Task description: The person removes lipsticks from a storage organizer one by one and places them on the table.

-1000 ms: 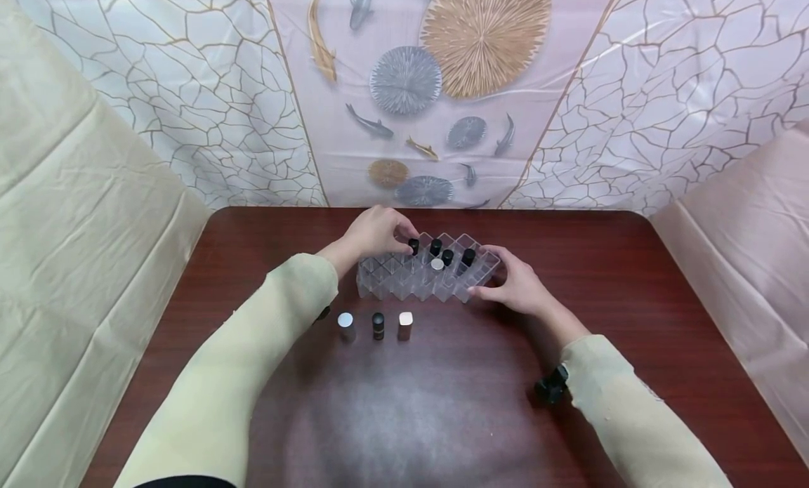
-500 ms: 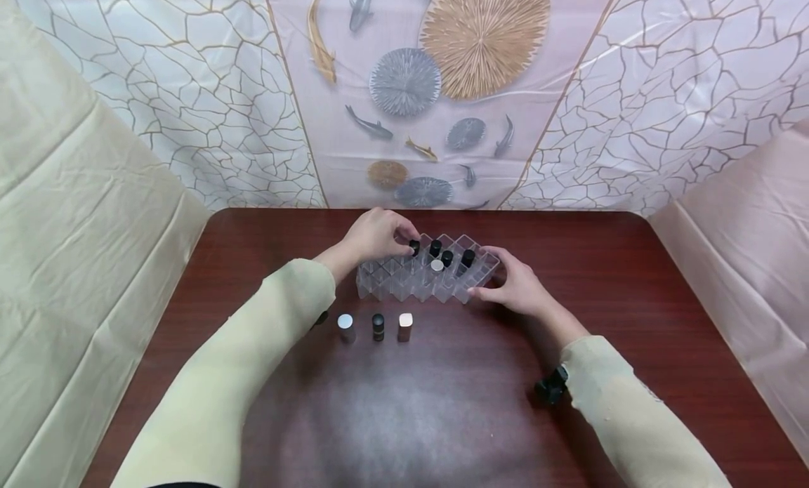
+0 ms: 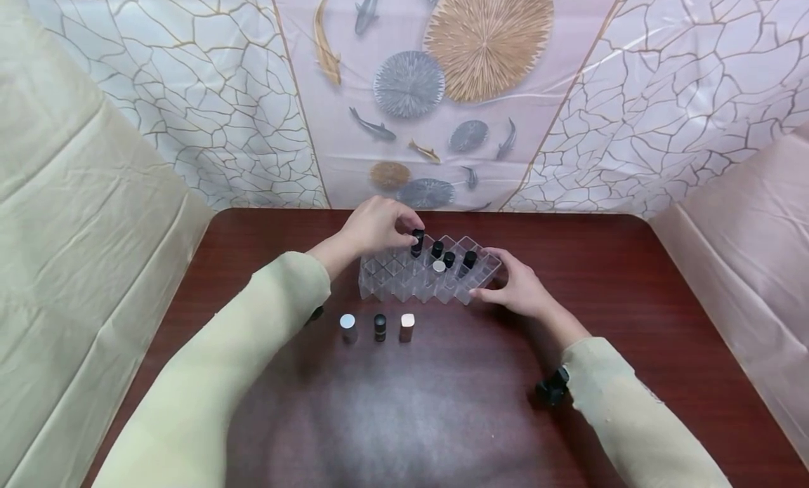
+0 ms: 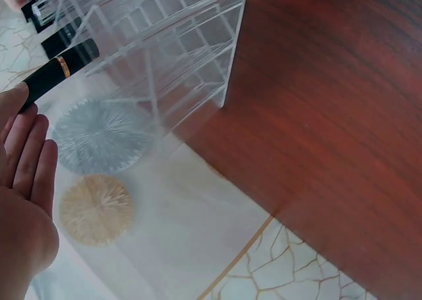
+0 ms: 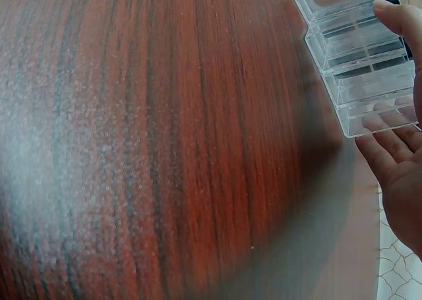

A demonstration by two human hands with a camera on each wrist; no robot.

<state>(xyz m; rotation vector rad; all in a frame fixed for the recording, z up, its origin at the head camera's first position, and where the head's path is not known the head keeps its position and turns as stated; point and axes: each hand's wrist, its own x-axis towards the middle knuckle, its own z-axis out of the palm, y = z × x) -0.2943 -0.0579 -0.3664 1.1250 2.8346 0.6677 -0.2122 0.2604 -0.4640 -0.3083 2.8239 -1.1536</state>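
My left hand (image 3: 379, 225) pinches a black lipstick tube (image 3: 417, 244) between thumb and fingers at the back of a clear lipstick organizer (image 3: 387, 283). In the left wrist view, the lipstick (image 4: 62, 66) shows a gold band and is raised, its lower end at the organizer's compartments. The right hand (image 3: 520, 284) grips the organizer's right end, thumb in front and fingers behind. Several black-capped lipsticks (image 3: 470, 259) and a white-topped one (image 3: 439, 267) stand in other compartments. How deep the held lipstick's lower end sits cannot be told.
Three tubes stand in a row on the dark red wooden table (image 3: 404, 411) before the organizer: a silver-topped one (image 3: 348, 328), a black one (image 3: 380, 327) and a pale square-topped one (image 3: 407, 327). A patterned cloth backdrop (image 3: 411, 144) rises behind the table.
My left hand has lifted the black lipstick up out of its compartment, so more of its body shows. The right hand has stayed on the organizer's end.
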